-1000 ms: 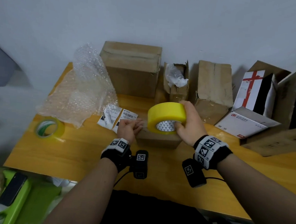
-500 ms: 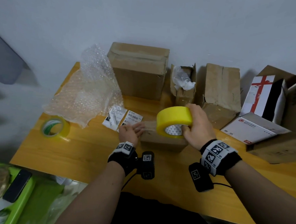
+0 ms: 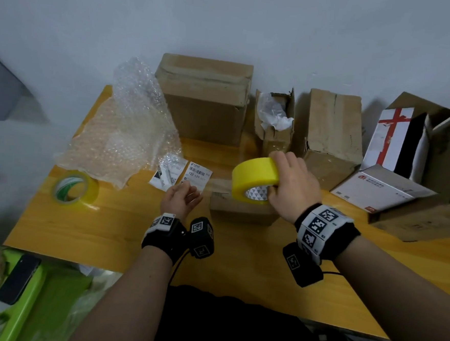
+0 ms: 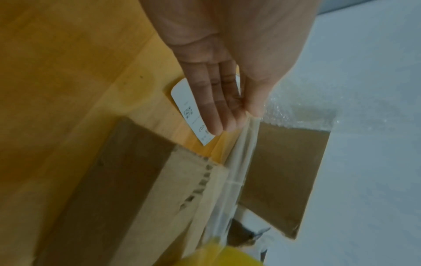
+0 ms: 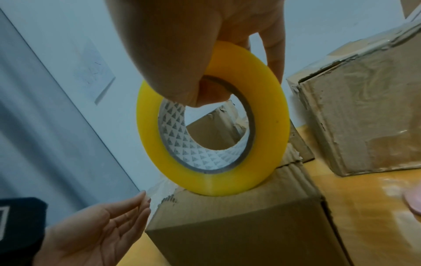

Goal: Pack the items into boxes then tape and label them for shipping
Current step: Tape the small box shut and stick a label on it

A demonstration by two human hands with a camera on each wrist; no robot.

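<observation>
From the head camera, the right hand (image 3: 292, 187) holds a big yellow tape roll (image 3: 254, 179) standing on its edge on top of a small brown box (image 3: 239, 211). The fingers curl over the top of the roll and the thumb is at its hole. A clear strip of tape (image 3: 219, 184) runs from the roll to the left, toward the left hand (image 3: 180, 199). That hand is just left of the box, with its fingers spread loosely. A white shipping label (image 3: 195, 175) lies on the wooden table (image 3: 107, 231) just past those fingers. Bubble wrap (image 3: 125, 134) and a green tape roll (image 3: 73, 189) sit far left. Bigger boxes stand along the wall.

From the left wrist camera, the left hand (image 4: 227, 81) has its fingers straight and close together. The thumb touches the end of the clear strip (image 4: 239, 156), which runs over the small box (image 4: 136, 189). I cannot tell if the fingers pinch it. The label (image 4: 189, 109) lies under the fingertips.

From the right wrist camera, the right hand (image 5: 182, 50) grips the yellow roll (image 5: 218, 136), thumb inside the hole and fingers outside. The roll rests on the top edge of the small box (image 5: 239, 230). The left hand (image 5: 98, 232) is flat and loose beside the box.
</observation>
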